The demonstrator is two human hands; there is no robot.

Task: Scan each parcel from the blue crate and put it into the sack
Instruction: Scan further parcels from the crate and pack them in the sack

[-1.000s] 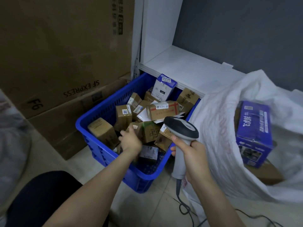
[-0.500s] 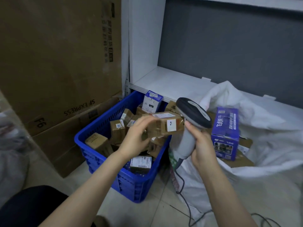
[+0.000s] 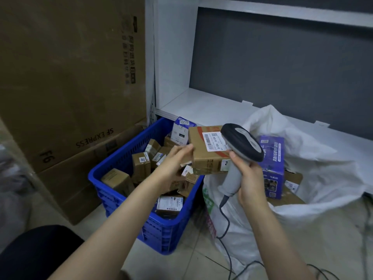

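- Bg was a grey wall w/ a low white shelf (image 3: 201, 106), tiled floor below, and big brown SF EXPRESS cartons (image 3: 70, 77) stacked on the left.
- Blue crate (image 3: 161, 229) sat on the floor betw the cartons & the sack, packed w/ small brown boxes.
- Left hand (image 3: 173, 160) held a brown parcel (image 3: 203, 158) by its near left edge, up over the crate's far right corner, barcode label facing up. Fingers were a bit blurry tbh.
- Right hand (image 3: 250, 178) was wrapped round the handle of the grey scanner (image 3: 242, 142). Its head was right over the label; couldn't tell if touching.
- White sack (image 3: 302, 154) lay open on the right, w/ a purple box (image 3: 272, 158) inside.
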